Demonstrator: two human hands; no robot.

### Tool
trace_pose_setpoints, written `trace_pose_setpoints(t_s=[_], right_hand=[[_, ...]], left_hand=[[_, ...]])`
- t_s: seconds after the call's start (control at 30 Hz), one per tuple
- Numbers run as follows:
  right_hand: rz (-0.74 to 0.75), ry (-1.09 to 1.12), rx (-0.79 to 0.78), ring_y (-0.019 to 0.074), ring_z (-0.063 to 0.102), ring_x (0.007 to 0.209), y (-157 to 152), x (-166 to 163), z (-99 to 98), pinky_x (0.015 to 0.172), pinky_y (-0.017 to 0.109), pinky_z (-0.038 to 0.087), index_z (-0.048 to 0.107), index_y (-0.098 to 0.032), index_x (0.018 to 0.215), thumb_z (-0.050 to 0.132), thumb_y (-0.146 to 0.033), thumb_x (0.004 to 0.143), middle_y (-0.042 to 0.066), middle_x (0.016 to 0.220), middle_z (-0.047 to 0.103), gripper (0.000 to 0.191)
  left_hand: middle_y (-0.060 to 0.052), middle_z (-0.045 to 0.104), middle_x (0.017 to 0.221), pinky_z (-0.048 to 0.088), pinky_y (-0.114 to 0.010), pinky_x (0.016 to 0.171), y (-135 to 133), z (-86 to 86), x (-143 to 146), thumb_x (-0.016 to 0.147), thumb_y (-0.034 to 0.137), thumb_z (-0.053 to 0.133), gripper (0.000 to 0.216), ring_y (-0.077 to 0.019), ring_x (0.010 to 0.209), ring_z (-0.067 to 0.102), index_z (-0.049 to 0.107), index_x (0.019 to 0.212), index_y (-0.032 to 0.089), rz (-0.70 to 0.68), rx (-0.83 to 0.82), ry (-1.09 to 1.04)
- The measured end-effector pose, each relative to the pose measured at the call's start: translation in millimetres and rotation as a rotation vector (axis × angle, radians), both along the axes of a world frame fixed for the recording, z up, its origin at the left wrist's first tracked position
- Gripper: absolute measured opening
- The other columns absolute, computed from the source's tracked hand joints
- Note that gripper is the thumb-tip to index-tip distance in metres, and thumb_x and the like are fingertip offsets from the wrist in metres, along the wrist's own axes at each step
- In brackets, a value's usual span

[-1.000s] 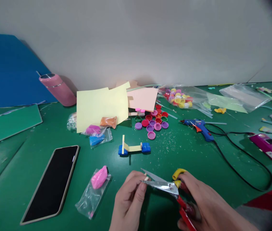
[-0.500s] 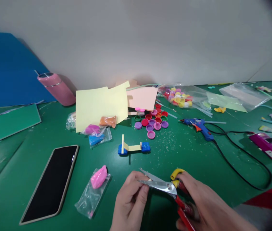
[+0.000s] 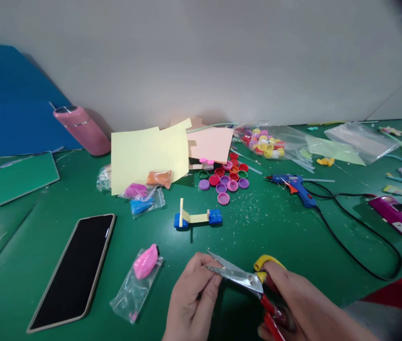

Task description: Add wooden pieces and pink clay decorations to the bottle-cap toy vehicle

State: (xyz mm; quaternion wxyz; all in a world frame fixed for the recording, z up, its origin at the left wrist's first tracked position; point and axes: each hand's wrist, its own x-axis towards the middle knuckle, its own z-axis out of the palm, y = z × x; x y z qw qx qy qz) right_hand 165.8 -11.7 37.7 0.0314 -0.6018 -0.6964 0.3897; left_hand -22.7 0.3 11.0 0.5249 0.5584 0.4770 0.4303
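Note:
My right hand [image 3: 293,298] grips a pair of scissors [image 3: 245,279] with red and yellow handles, its fingers through the loops. The blades are slightly apart and point left, at the fingertips of my left hand [image 3: 195,293]. That hand is closed in a pinch of thumb and forefinger; what lies in the pinch is too small and hidden to make out. Just beyond, a small pale-yellow strip structure [image 3: 199,218] with an upright piece stands on two blue blocks [image 3: 215,217]. Left of my left hand lies a plastic pouch [image 3: 129,296] with a pink lump [image 3: 146,262].
A phone [image 3: 75,270] lies at left. Behind are a pink bottle [image 3: 83,130], yellow paper [image 3: 144,156], clay packets [image 3: 142,205], loose bottle caps [image 3: 223,198] and a bag of caps [image 3: 264,144]. At right, a blue glue gun [image 3: 296,187] trails its cord near a purple power strip [image 3: 396,215].
The scissor blades have drawn a little closer together, and the yellow handle has shifted slightly right. My left hand has barely moved and keeps its pinch.

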Motion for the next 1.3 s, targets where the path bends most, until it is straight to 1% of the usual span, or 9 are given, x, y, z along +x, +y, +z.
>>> trace_pose_setpoints(t_s=[0.23,0.4,0.53,0.67,0.77,0.97,1.1,1.2,1.3], right_hand=[[0.020,-0.074,0.024,0.0172,0.057,0.055,-1.6,3.0,-2.5,0.049,0.024,0.042,0.048,-0.021,0.078,0.061,-0.028,0.060,0.003,0.070,0.063,0.024],[0.066,-0.063,0.023,0.0154,0.054,0.053,-4.2,4.5,-10.5,0.048,0.023,0.037,0.042,-0.022,0.072,0.056,-0.032,0.069,0.001,0.065,0.061,0.018],[0.011,-0.058,0.033,0.0140,0.051,0.052,-0.8,12.2,-15.6,0.048,0.022,0.037,0.038,-0.022,0.073,0.053,-0.035,0.073,-0.002,0.062,0.056,0.019],[-0.104,-0.142,0.071,0.0162,0.053,0.055,6.2,29.7,-18.1,0.051,0.025,0.040,0.039,-0.022,0.071,0.051,-0.044,0.075,0.000,0.064,0.057,0.025],[-0.159,-0.218,0.148,0.0193,0.057,0.058,8.7,49.6,-24.8,0.053,0.029,0.042,0.046,-0.022,0.077,0.053,-0.049,0.074,0.001,0.068,0.061,0.027],[-0.213,-0.381,0.377,0.0282,0.063,0.083,9.0,96.9,-41.6,0.067,0.038,0.049,0.055,-0.018,0.101,0.053,-0.048,0.073,0.010,0.096,0.065,0.041],[-0.180,-0.433,0.463,0.0325,0.057,0.094,10.0,110.2,-33.4,0.078,0.047,0.045,0.054,-0.016,0.107,0.054,-0.048,0.073,0.014,0.104,0.060,0.046],[-0.211,-0.303,0.500,0.0303,0.054,0.097,10.8,92.4,-18.9,0.083,0.046,0.043,0.054,-0.019,0.105,0.054,-0.044,0.075,0.012,0.106,0.058,0.038],[-0.267,0.061,0.398,0.0199,0.059,0.082,11.5,50.2,-9.9,0.072,0.032,0.049,0.055,-0.022,0.098,0.049,-0.036,0.081,0.006,0.093,0.061,0.023]], left_hand=[[-0.004,0.055,0.071,0.037,-0.024,0.056,0.0,0.6,1.9,0.078,0.013,0.050,0.022,-0.0156,0.061,0.050,0.060,0.061,0.020,0.018,0.070,0.022],[-0.003,0.053,0.068,0.038,-0.024,0.058,-1.8,-1.6,2.1,0.078,0.014,0.052,0.019,-0.0157,0.062,0.049,0.065,0.065,0.020,0.048,0.055,-0.023],[-0.004,0.054,0.070,0.038,-0.024,0.058,0.1,-1.0,-1.1,0.079,0.021,0.053,0.016,-0.0162,0.066,0.049,0.067,0.072,0.019,-0.029,-0.096,-0.076],[-0.003,0.053,0.071,0.037,-0.024,0.059,1.7,-3.2,-0.4,0.079,0.027,0.055,0.016,-0.0151,0.068,0.048,0.067,0.071,0.018,0.007,-0.269,-0.215],[-0.002,0.051,0.068,0.033,-0.022,0.055,1.7,-5.4,1.8,0.077,0.031,0.058,0.019,-0.0114,0.061,0.043,0.066,0.069,0.016,0.031,-0.401,-0.330],[-0.002,0.055,0.062,0.027,-0.020,0.048,1.9,-5.3,2.7,0.076,0.030,0.059,0.019,-0.0057,0.048,0.033,0.063,0.069,0.013,0.043,-0.626,-0.609],[-0.003,0.059,0.064,0.029,-0.019,0.048,3.0,-9.0,2.0,0.076,0.029,0.060,0.018,-0.0053,0.048,0.037,0.063,0.069,0.012,0.027,-0.671,-0.726],[-0.004,0.061,0.066,0.031,-0.019,0.050,4.1,-10.2,3.8,0.076,0.030,0.060,0.018,-0.0066,0.050,0.042,0.062,0.070,0.013,0.002,-0.691,-0.766],[-0.005,0.063,0.072,0.033,-0.020,0.050,4.3,-5.5,8.2,0.077,0.030,0.059,0.017,-0.0073,0.050,0.044,0.060,0.071,0.014,-0.009,-0.687,-0.777]])
